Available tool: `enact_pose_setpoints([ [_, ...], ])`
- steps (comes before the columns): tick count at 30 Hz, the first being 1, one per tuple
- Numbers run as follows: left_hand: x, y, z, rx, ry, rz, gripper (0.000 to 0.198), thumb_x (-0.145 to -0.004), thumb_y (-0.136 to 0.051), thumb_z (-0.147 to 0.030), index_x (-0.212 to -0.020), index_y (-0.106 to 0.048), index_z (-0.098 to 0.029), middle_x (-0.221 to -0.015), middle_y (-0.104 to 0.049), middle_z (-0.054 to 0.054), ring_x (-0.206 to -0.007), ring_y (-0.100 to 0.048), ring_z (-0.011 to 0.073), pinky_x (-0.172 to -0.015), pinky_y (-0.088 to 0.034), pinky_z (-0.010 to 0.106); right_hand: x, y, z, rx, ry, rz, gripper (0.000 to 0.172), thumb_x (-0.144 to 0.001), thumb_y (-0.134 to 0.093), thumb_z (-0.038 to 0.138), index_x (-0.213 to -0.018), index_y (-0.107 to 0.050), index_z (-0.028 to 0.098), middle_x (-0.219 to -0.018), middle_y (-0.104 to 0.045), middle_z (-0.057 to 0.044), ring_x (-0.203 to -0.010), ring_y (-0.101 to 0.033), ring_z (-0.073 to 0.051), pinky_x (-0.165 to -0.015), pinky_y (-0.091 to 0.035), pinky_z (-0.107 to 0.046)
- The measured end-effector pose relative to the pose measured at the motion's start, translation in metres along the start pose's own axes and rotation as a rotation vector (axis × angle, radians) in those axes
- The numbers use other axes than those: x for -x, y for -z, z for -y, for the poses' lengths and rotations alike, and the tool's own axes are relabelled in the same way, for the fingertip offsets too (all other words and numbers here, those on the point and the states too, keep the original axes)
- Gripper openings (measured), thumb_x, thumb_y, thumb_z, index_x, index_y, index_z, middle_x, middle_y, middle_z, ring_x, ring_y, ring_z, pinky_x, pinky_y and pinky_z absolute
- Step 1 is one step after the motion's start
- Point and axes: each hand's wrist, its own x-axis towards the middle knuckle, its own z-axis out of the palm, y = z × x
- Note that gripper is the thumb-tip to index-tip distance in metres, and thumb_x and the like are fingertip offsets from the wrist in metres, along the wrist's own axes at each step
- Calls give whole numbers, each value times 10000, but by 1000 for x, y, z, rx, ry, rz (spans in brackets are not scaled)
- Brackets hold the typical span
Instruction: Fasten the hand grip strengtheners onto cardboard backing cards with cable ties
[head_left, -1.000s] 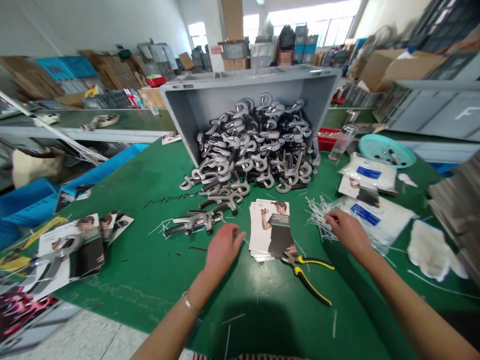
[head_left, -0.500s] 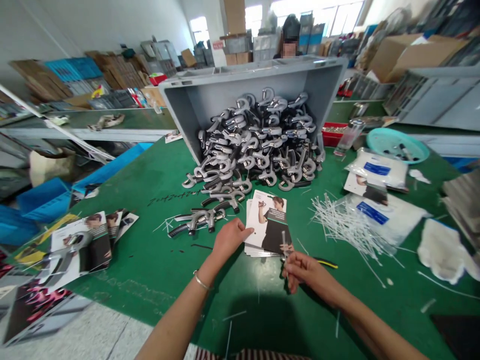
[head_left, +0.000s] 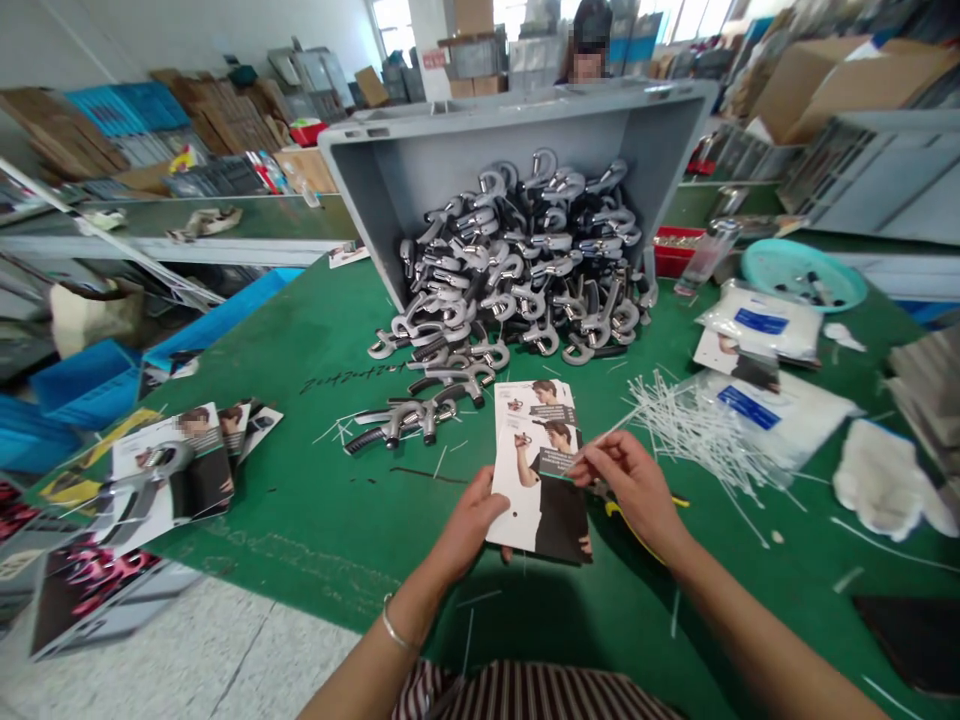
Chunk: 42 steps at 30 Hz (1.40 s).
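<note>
My left hand (head_left: pixel 474 515) grips the left edge of a printed backing card (head_left: pixel 529 490), thumb on top and fingers beneath. The card shows a person in black on a white ground and is drawn towards me, overlapping a small stack of similar cards (head_left: pixel 510 402). At the card's right edge my right hand (head_left: pixel 626 485) pinches a thin white cable tie (head_left: pixel 609 432). Yellow-handled pliers (head_left: pixel 637 535) lie partly hidden under that hand. Beyond the cards, several grey and black hand grips (head_left: pixel 405 420) lie on the green table (head_left: pixel 322 510).
A grey crate (head_left: pixel 517 125) on its side spills a heap of hand grips. To the right lie loose cable ties (head_left: pixel 705 440), plastic bags (head_left: pixel 780 405), a white glove (head_left: pixel 877 480) and a turquoise tray (head_left: pixel 847 270). More cards (head_left: pixel 206 480) are at the left. A person (head_left: pixel 589 50) is behind the crate.
My left hand has taken hold of the top card and drawn it towards me off the stack. My right hand has moved up and right, to the card's edge.
</note>
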Motion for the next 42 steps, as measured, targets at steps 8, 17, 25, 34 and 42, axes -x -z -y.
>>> enact_pose_setpoints([
  [8,15,0,9,20,79,-105,494,-729,-537,-192,-1220,-483,-173,-777,-631,-6,-475,-573,138,-302,-445,204,-3,-29,-29,208,88,30,182,-961,-536,411,-958,-520,230,-822,-713,-29,-711,-694,-182,-671,-562,-320],
  [17,8,0,19,382,-4,-230,471,-830,-618,-426,-1181,-591,-112,-676,-650,19,-456,-585,148,-320,-411,202,-6,-40,-42,498,299,74,84,-948,-566,296,-908,-602,231,-951,-672,-40,-920,-623,-217,-862,-457,-373],
  [25,-3,-17,42,234,-163,-405,384,-741,-744,-295,-1088,-685,-142,-912,-752,58,-737,-683,171,-659,-537,250,-13,-42,-49,455,328,119,76,-935,-590,257,-871,-617,224,-920,-615,-33,-885,-574,-201,-810,-439,-342],
  [34,-21,-16,36,-346,-228,-333,281,-785,-607,-160,-1057,-680,-154,-1018,-744,79,-933,-687,225,-892,-532,344,-2,-32,-58,398,372,122,67,-921,-622,267,-873,-646,227,-990,-617,-46,-1004,-573,-219,-922,-424,-387],
  [42,20,-4,22,-1015,-181,-245,310,-863,-581,-202,-1164,-651,-189,-1095,-702,118,-1005,-657,262,-896,-508,365,3,-19,-59,311,322,197,73,-927,-614,265,-909,-680,240,-997,-621,-46,-1022,-581,-210,-946,-418,-381],
])
